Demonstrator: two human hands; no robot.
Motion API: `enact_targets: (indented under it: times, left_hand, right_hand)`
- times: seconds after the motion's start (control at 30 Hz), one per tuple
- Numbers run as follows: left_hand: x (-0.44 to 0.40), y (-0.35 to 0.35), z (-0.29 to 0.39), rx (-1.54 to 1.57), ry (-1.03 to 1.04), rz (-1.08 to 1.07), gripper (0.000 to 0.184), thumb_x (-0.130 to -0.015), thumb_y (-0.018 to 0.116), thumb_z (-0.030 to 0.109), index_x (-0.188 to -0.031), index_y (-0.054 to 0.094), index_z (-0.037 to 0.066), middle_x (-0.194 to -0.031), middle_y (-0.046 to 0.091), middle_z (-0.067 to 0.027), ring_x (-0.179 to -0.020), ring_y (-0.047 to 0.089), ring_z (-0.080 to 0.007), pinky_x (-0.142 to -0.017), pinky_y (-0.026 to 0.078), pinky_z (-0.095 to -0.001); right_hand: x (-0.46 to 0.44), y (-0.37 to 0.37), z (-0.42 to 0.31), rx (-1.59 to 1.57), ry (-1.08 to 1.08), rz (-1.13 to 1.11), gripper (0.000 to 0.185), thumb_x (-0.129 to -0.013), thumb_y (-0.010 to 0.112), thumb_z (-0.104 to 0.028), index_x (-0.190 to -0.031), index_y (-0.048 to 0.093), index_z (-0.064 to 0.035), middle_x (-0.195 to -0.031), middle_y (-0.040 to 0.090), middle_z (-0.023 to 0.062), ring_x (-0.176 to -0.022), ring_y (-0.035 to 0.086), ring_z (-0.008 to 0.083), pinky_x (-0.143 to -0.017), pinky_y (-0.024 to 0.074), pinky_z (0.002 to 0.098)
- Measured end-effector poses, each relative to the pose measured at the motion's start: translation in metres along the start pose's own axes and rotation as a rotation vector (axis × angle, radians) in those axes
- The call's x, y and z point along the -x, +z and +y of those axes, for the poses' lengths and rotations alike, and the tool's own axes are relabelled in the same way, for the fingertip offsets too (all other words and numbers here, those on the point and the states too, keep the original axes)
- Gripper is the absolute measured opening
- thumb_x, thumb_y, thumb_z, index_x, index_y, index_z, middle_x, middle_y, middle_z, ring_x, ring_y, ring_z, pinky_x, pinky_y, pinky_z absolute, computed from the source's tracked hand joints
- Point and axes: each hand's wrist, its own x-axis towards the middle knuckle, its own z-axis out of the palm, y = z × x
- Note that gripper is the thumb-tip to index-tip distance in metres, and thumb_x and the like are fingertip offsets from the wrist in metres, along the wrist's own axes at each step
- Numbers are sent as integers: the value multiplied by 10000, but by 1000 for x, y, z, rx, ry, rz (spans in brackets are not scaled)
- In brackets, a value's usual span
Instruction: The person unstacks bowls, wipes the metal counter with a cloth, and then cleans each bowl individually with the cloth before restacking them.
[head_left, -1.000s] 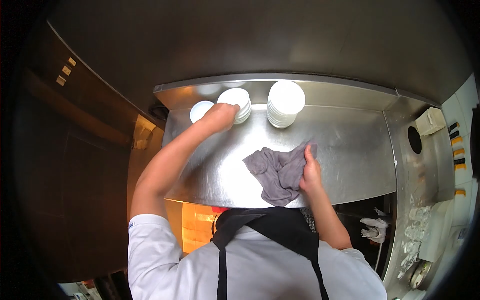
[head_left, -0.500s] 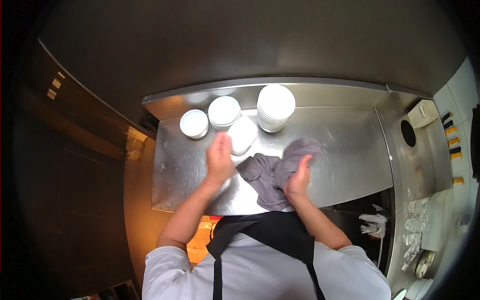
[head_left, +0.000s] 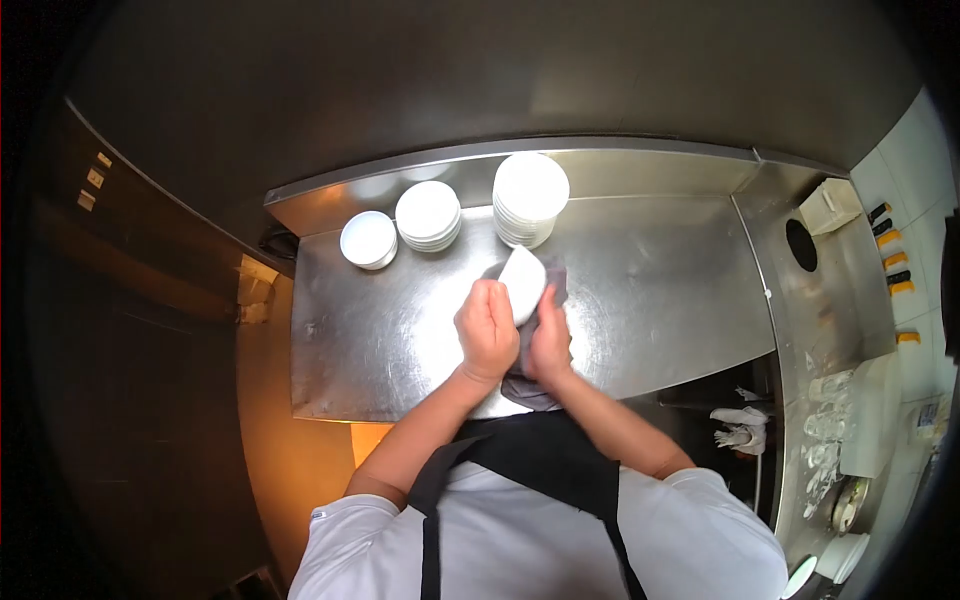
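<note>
A white dish [head_left: 523, 284], tilted on its side, is gripped between my two hands above the steel counter. My left hand [head_left: 487, 332] closes round its left edge. On the other side, my right hand [head_left: 550, 342] presses a grey cloth [head_left: 532, 392] to the dish; the cloth bunches behind it and hangs toward my apron. Just beyond stands a tall stack of white dishes [head_left: 531, 190]. To its left are a shorter stack [head_left: 429, 212] and a low white bowl or small stack [head_left: 369, 238].
The steel counter [head_left: 660, 290] has a raised back edge. A round dark hole [head_left: 800, 245] and a white container [head_left: 830, 206] are at the right. Clear glasses [head_left: 828, 420] stand farther down that side, near several yellow-and-black handles on the wall.
My hands have come together. The dish has moved right, away from the shorter stack, and the cloth, spread out before, is now gathered against it.
</note>
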Motion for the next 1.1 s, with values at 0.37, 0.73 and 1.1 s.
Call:
enact_targets:
  times: [0.37,0.73,1.1]
  left_hand:
    - [10,1,-20,522,-449,-79,275,-1031,435,192,-854,559,21,-814,620,-37,-728,555,-116,-653,457,-289]
    - [3,-11,-35,-185,-27,-299,462,-992,527,292,-1368,430,41,-1328,480,-156,-1230,478,-292,-1071,353,-385]
    - [-13,-37,-47,1313,-1156,-263,654,-956,366,631,-1357,502,132,-1278,591,-129,-1159,579,-320,-938,478,-561]
  right_hand:
    - [-18,-10,-56,-46,154,-69,471,-1022,469,-361,-1255,535,43,-1159,625,129,-1064,583,197,-952,440,315]
    - [-18,-4,-20,-67,53,-86,384,-980,576,-300,-1180,587,27,-1102,659,117,-980,620,181,-852,481,302]
    - [-23,-19,-54,608,-373,-137,210,-956,579,-178,-997,622,23,-876,659,76,-781,617,175,-740,507,349]
